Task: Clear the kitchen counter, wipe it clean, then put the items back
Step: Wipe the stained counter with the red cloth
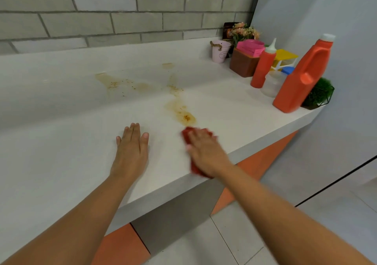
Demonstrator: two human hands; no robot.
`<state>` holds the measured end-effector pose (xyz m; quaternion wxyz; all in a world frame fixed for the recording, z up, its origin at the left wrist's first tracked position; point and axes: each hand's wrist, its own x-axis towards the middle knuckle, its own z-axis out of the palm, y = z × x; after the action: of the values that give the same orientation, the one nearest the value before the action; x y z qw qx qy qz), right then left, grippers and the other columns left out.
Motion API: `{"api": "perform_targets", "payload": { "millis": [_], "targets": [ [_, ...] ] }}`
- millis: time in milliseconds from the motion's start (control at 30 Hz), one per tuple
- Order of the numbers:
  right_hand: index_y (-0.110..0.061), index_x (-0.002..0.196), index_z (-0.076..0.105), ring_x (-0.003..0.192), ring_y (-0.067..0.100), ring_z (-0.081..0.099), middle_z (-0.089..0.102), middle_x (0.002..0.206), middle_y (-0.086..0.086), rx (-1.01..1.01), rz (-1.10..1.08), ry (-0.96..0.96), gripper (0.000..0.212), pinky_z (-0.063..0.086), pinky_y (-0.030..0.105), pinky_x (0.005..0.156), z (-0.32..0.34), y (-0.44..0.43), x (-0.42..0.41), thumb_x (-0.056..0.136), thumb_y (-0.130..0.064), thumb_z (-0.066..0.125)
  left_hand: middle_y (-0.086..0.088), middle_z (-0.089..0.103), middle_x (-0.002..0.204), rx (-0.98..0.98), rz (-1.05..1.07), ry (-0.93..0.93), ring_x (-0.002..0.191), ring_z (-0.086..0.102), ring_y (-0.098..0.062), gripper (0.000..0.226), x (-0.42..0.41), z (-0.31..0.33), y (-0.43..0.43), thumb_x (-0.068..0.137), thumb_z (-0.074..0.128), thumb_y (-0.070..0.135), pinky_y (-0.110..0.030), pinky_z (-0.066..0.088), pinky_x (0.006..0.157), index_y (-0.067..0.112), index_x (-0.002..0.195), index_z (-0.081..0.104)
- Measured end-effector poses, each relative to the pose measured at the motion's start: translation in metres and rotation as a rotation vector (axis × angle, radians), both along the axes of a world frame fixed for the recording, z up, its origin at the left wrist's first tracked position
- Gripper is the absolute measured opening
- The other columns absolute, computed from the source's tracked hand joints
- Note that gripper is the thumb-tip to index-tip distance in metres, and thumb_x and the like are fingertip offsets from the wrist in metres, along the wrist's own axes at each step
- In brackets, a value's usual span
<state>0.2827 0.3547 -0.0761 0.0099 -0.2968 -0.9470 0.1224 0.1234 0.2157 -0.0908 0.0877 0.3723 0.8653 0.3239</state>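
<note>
The white kitchen counter [61,152] carries brownish sauce stains [180,109] running from its middle toward the front, with a second smear [114,83] further left. My right hand [206,152] presses a red cloth [188,135] flat on the counter near the front edge, just below the nearest stain; the hand is motion-blurred. My left hand [131,152] lies flat on the counter, fingers together, holding nothing. Items stand grouped at the right end: a big orange jug [302,79], a red squeeze bottle [263,66], a clear tub [272,84].
Also at the right end: a brown box [242,64] with a pink basket, a pink bucket [219,53], flowers [243,31], a yellow stand [284,56], a small green plant [319,92]. A brick wall runs behind. The counter's front edge drops to a tiled floor [234,244].
</note>
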Motion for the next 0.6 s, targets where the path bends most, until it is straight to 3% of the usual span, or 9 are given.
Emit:
{"api": "perform_targets", "payload": {
  "millis": [100,233,433,600],
  "targets": [
    [-0.01,0.149,0.016,0.145,0.028,0.011,0.01,0.158,0.012,0.053,-0.331,-0.056,0.058,0.01,0.047,0.117,0.0,0.074,0.013,0.1,-0.042,0.02,0.002,0.012,0.157,0.156,0.032,-0.118,0.145,0.003,-0.009,0.055,0.001,0.005,-0.005,0.1,0.014,0.038,-0.025,-0.006,0.117,0.015,0.149,0.014],
    [-0.009,0.151,0.005,0.146,0.03,0.0,0.0,0.158,0.016,0.02,-0.523,-0.121,0.067,0.0,0.049,0.117,-0.001,0.1,-0.022,0.098,-0.051,0.011,0.005,0.014,0.156,0.231,0.042,-0.2,0.144,0.006,-0.007,0.054,0.004,0.01,-0.006,0.099,0.015,0.038,-0.022,-0.004,0.117,0.018,0.149,0.017],
    [-0.009,0.151,0.005,0.146,0.029,0.001,0.001,0.158,0.015,0.038,-0.336,-0.127,0.069,0.001,0.046,0.118,0.001,0.043,-0.079,0.097,-0.052,0.009,0.005,0.014,0.157,0.218,0.018,-0.223,0.144,0.005,-0.006,0.054,0.001,0.008,-0.005,0.099,0.015,0.038,-0.023,-0.005,0.117,0.018,0.149,0.016],
    [-0.014,0.151,0.004,0.147,0.021,-0.005,-0.004,0.159,0.007,0.034,-0.117,-0.096,0.07,-0.004,0.04,0.119,-0.005,-0.012,-0.039,0.096,-0.056,0.008,0.005,0.014,0.157,0.181,0.004,-0.201,0.145,0.005,-0.007,0.057,0.0,0.007,-0.006,0.097,0.014,0.042,-0.023,-0.005,0.116,0.019,0.149,0.016]
  ]
}}
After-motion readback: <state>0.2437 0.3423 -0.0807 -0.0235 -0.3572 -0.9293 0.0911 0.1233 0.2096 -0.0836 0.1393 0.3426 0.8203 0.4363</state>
